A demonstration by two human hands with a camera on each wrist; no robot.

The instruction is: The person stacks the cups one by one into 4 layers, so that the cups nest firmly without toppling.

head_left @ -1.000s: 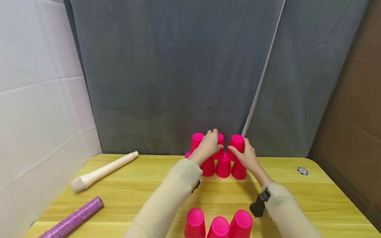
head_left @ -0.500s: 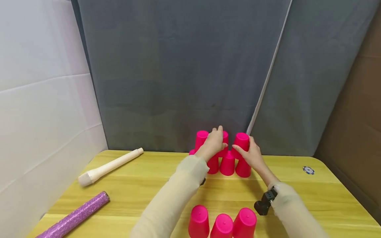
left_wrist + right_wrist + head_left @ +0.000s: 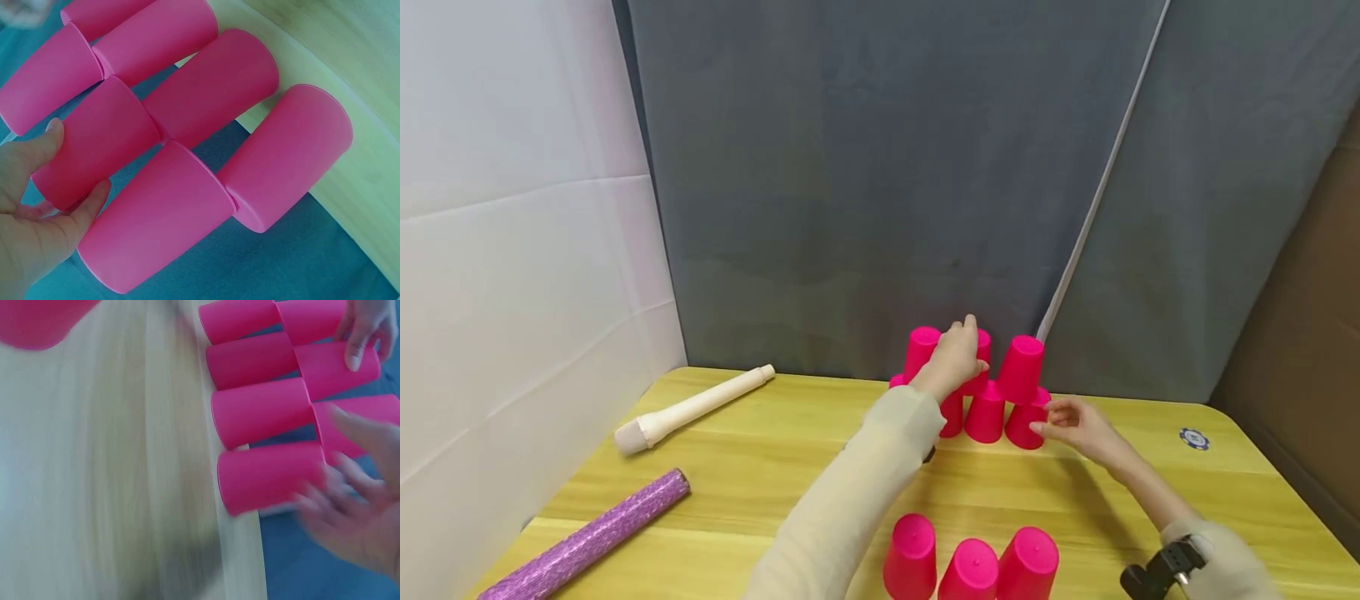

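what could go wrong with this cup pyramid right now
The left hand grips the middle upper cup; a nudge there could topple the stack at the table's far edge. The right hand sits open beside the bottom right cup, so a bump might shift the upper right cup resting on it.

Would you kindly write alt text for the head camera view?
A person's left hand holds an upper cup in a stack of pink cups at the back of a yellow table; the right hand hovers open beside it. Three more pink cups stand nearer.
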